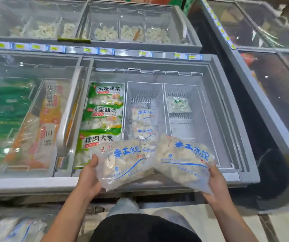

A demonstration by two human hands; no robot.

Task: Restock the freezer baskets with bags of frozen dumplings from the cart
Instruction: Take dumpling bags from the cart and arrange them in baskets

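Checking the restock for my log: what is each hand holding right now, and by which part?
Left hand grips one clear dumpling bag by its left edge; right hand holds a second bag by its lower right corner.

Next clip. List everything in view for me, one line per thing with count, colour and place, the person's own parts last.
Held dumpling bags: 2, clear with blue print, left bag and right bag, above the freezer's front edge.
Middle basket: 1, white wire, holds at least two clear blue-print bags.
Right basket: 1, white wire, one small clear bag at its far end.
Green-print bags: 3, green and white, column left of the middle basket.
Orange and green packs: count unclear, under the closed glass lid at left.
Loose dumplings: white, in the far freezer's bins.
Price tags: several, yellow, on the rail between freezers.
Spare bags: clear, blue print, bottom left.
Left hand: 1, holds the left bag.
Right hand: 1, holds the right bag.
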